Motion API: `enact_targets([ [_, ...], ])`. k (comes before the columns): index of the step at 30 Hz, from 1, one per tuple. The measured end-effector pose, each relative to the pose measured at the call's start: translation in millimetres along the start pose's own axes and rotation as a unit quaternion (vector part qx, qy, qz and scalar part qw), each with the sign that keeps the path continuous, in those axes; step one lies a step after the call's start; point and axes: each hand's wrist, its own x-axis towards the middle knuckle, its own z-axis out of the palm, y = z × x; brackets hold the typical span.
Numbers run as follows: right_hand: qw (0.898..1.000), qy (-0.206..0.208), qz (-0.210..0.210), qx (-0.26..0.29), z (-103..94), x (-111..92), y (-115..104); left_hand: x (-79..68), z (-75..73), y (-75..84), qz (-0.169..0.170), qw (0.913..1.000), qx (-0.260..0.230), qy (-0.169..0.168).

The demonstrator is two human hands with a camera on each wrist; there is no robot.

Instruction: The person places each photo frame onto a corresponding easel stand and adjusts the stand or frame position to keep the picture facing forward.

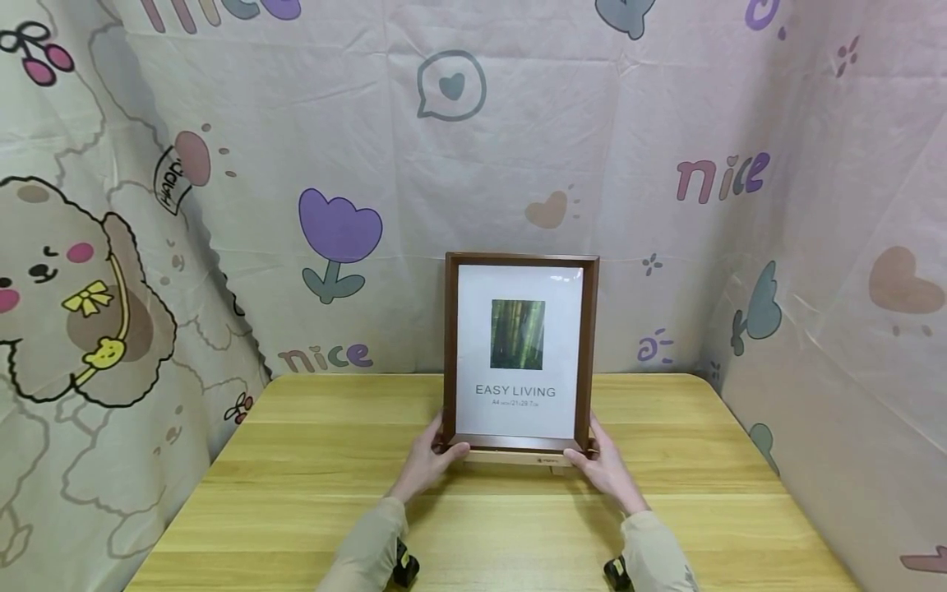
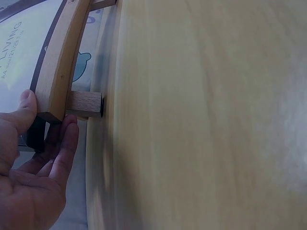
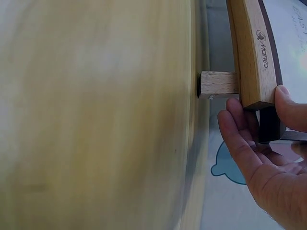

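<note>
A picture frame with a dark brown border stands upright, leaning slightly back on a light wooden tabletop easel. Its white insert reads "EASY LIVING" below a small green forest picture. At the lower left corner, my left hand grips the frame, thumb on the front and fingers behind. My right hand holds the lower right corner the same way. In the left wrist view, the easel's ledge runs beside the thumb. A printed logo marks the ledge in the right wrist view. The easel's back is hidden.
Beneath the easel is a wood-grain table with rounded far corners. A pale cloth with cartoon prints hangs behind it and along both sides. Black wrist devices are strapped near both beige sleeves.
</note>
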Motion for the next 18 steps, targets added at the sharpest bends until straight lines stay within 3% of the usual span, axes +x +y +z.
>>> enact_targets([
  [18, 1.0, -0.005, -0.002, -0.002, 5.5, 2.7, -4.8, -5.5, -6.5, -1.0, -0.024, 0.9997, -0.003, 0.0],
])
